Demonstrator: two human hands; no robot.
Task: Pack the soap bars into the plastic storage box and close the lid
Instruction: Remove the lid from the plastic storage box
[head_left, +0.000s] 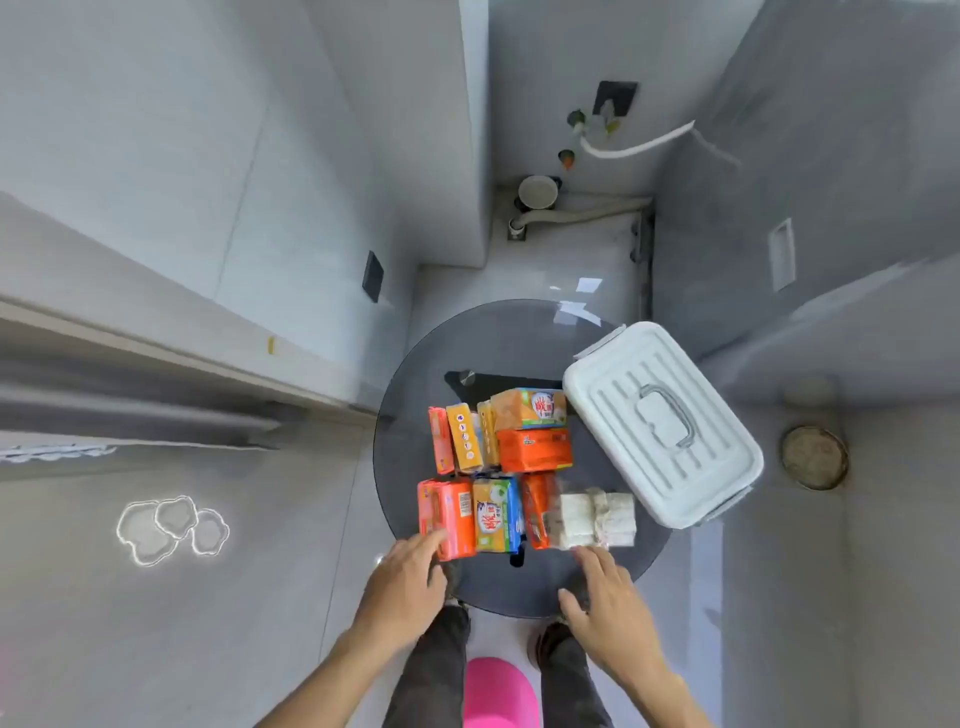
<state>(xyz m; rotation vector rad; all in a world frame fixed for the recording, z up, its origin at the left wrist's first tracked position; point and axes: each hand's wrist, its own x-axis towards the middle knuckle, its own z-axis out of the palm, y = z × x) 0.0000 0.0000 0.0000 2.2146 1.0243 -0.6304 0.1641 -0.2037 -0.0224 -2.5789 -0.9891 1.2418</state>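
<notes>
Several wrapped soap bars lie in two rows on a round dark glass table (415, 457). The near row holds an orange pack (448, 517), a yellow-and-blue pack (496, 514), a second orange pack (537, 506) and a white bundle (597, 517). The far row has orange and yellow packs (519, 431). The white plastic storage box (660, 421) sits at the right with its lid on and a grey handle on top. My left hand (405, 587) touches the near edge of the left orange pack, fingers apart. My right hand (608, 608) hovers open just below the white bundle.
Grey tiled walls surround the table. A floor drain (813, 457) lies to the right, pipes and a white bowl (537, 191) stand behind. A pink stool (498, 693) and my legs are below the table's near edge.
</notes>
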